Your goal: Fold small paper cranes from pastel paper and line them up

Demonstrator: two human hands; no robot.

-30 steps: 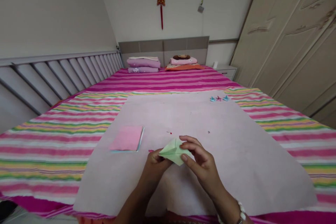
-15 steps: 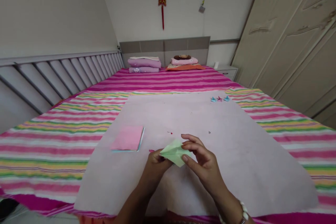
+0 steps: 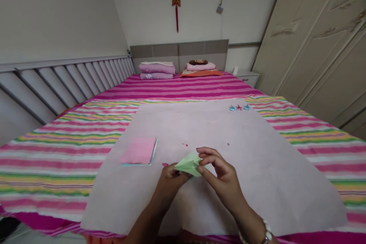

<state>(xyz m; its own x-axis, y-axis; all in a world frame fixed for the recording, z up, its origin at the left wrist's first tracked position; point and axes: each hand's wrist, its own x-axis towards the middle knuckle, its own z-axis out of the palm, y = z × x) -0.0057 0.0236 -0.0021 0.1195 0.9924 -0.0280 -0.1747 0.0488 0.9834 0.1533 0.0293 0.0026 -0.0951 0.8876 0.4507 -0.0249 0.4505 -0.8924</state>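
A light green sheet of origami paper, partly folded into pointed flaps, is held above the pale sheet. My left hand is closed on its left corner, with the thumb below and some fingers hidden behind the paper. At the right side, my right hand pinches a flap between thumb and fingertips. A stack of square paper, pink on top, lies to the left of my hands. Beside my left hand is a small dark pink piece.
Three small folded paper figures, two blue and one pink, stand at the far right of the pale sheet. A tiny red-tipped object lies beyond my hands. Folded bedding sits by the headboard; a railing runs along the left.
My right fingers have drawn the green paper's right flap upward and closer together. Its lower point has shrunk from view. The left hand stays nearly in place.
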